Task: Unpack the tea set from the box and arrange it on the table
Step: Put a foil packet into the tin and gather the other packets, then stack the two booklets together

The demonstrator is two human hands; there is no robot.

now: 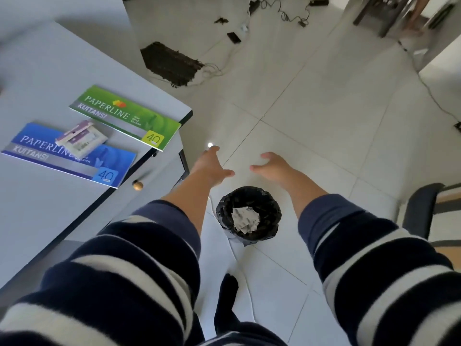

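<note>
A person in a navy-and-white striped top reaches both arms forward over a white tiled floor [311, 101], the left hand [212, 168] and right hand [272, 167] both empty with fingers loosely spread, palms turned toward each other and well apart. Neither the box nor any piece of the tea set appears anywhere in the view. Below and between the forearms stands a small bin [249, 216] lined with a black bag, crumpled paper [245, 219] lying inside it. To the left, a pale grey worktop [37, 71] carries 2 Paperline "Kuitansi" receipt books, each marked 40: a green receipt book [124, 116] nearer the corner and a blue receipt book [69, 156] beside it, with a small purple-and-white packet [81, 138] resting on the blue one. A round wooden knob [137, 186] shows on the front under the worktop's edge. Farther off, a dark mat [172, 63] and tangled cables [284, 11] lie on the floor, and part of a dark chair [424, 208] enters at the right edge.
</note>
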